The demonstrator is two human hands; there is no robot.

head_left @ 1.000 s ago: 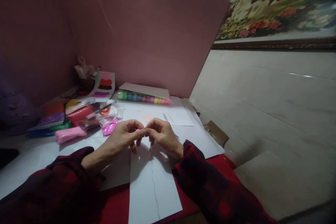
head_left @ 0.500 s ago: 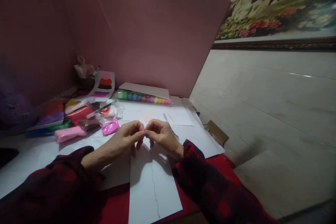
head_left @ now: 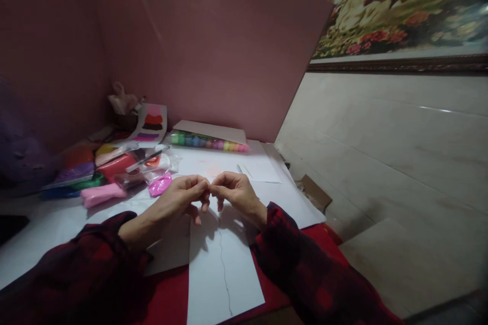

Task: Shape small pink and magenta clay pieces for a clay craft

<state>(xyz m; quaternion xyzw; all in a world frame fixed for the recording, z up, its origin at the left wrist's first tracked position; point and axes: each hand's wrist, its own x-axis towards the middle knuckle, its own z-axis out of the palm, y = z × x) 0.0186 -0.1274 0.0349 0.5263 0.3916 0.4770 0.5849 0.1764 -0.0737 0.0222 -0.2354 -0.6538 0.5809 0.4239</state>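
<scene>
My left hand (head_left: 186, 195) and my right hand (head_left: 238, 194) meet fingertip to fingertip above the table. Both pinch thumb against forefinger, and whatever lies between the tips is too small or hidden to make out. Below them lies a white sheet of paper (head_left: 206, 274) with a wavy dark line (head_left: 224, 264) running down it. Just beyond my right hand, a slim pointed tool (head_left: 239, 168) rests on more white paper (head_left: 263, 165), partly hidden by the hand. A magenta packet (head_left: 160, 184) is to the left of my left hand.
Several coloured packets (head_left: 114, 165) are heaped at the left, with a light pink packet (head_left: 102, 195) in front. At the back are a clear pack of colourful pieces (head_left: 209, 142) and a colour-striped sheet (head_left: 154, 122). A pink panel (head_left: 213, 51) rises behind. Red cloth (head_left: 168, 294) shows at the near edge.
The fingers have shifted slightly at the fingertips, with the left thumb and fingers a little more spread. The paper and packets stay where they were.
</scene>
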